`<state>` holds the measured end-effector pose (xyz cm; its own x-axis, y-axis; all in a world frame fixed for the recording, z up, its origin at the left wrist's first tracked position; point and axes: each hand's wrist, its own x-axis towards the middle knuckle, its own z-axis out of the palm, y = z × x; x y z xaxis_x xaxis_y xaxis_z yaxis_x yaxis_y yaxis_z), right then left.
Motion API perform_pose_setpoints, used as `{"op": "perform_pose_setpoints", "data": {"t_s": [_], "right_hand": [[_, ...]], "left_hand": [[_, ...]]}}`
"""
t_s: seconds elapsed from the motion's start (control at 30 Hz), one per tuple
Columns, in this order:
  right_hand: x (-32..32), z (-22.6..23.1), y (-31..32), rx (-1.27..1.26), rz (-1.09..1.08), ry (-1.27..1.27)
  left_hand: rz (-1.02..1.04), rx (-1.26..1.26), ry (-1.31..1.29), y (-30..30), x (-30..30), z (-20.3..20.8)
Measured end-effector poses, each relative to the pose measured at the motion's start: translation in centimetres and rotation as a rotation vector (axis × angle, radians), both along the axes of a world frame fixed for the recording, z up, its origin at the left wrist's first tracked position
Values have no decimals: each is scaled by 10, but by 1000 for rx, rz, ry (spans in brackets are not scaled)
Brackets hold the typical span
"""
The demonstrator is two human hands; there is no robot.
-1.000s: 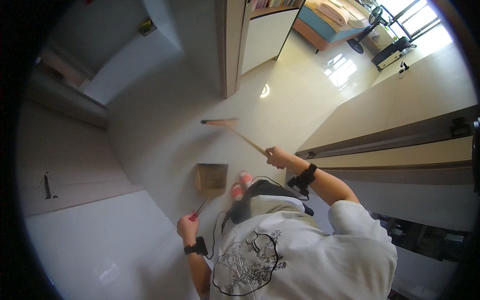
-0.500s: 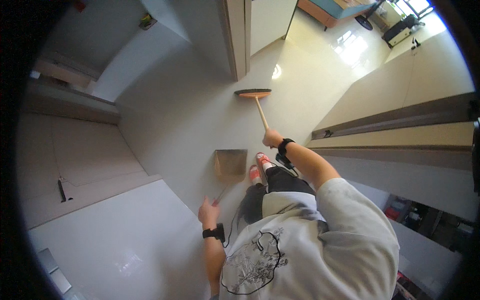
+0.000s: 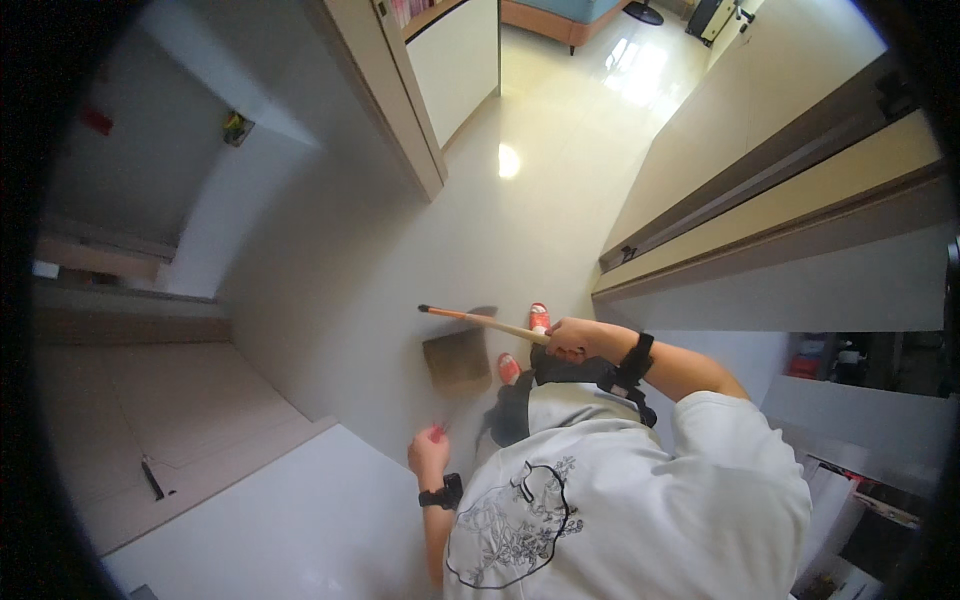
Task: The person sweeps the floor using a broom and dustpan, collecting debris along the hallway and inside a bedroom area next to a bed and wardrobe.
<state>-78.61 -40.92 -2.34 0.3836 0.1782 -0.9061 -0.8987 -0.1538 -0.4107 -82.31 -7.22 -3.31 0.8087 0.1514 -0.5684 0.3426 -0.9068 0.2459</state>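
My right hand [image 3: 568, 341] is wrapped round the pale handle of a broom [image 3: 508, 328]. The broom reaches leftward from the fist, showing its orange part and a dark tip at the far end. It passes over the far edge of a dustpan [image 3: 457, 366]; whether the two touch I cannot tell. The brownish dustpan is down by the floor, left of my feet. Closer in, my left hand [image 3: 430, 454] is closed round the red end of the dustpan's handle. Black bands with small devices circle both wrists.
My feet in red slippers [image 3: 509, 368] are on the pale, shiny floor [image 3: 530, 220]. A doorway post [image 3: 390, 110] is at the far left, a beige door [image 3: 740, 170] to the right. Beyond are a bed [image 3: 560, 25] and a suitcase [image 3: 708, 18]. Open shelves [image 3: 865, 362] hold several things.
The broom has come back from the far floor and swung left to the dustpan. My right hand has moved nearer and slightly right. The view has shifted, and my left hand still grips the dustpan.
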Motion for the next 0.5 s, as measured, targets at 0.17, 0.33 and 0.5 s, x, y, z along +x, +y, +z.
{"op": "perform_pose_setpoints", "data": {"t_s": [0.17,0.33,0.5], "right_hand": [[8,17,-31,187,-348,-9],[42,24,-82,190,-534,-128],[95,23,-156,40,-523,-254]], "left_hand": [[-27,25,-37,-17,15,0],[-50,-41,-100,-58,60,5],[-128,-24,-141,-133,128,17]]}}
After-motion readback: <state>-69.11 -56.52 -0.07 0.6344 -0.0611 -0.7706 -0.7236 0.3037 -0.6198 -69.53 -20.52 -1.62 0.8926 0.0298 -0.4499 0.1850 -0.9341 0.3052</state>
